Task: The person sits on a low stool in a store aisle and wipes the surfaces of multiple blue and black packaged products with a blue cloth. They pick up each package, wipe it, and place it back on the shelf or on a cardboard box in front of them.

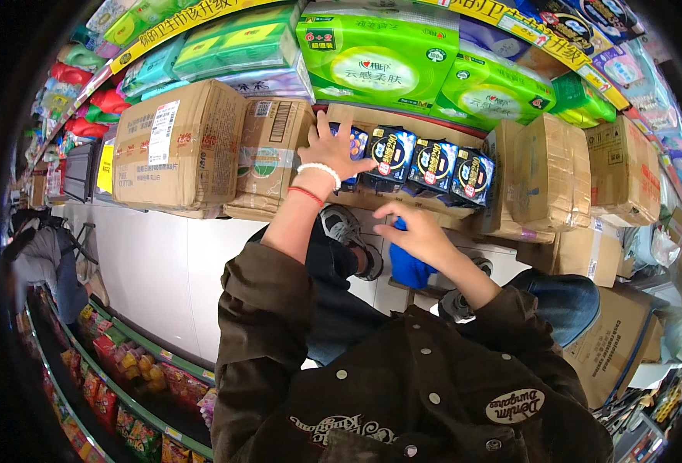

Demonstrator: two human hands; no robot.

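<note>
A row of several dark blue sanitary pad packs (389, 157) stands on a flattened piece of cardboard (341, 113) before me. My left hand (326, 147), with a white bead bracelet and a red cord on the wrist, spreads its fingers over the left end of the row. It partly hides the leftmost pack (357, 147), and its thumb reaches the one beside it. Nearer my body, my right hand (416, 231) hovers with thumb and forefinger apart and nothing visible between them. Below that hand is a blue cloth-like item (408, 263), partly covered by it.
Taped cardboard boxes (176, 147) stand left of the packs, and more boxes (549, 168) stand right. Behind is a shelf with green tissue packs (375, 63). A snack shelf (144, 370) lies at lower left. Another person (57, 260) is at far left.
</note>
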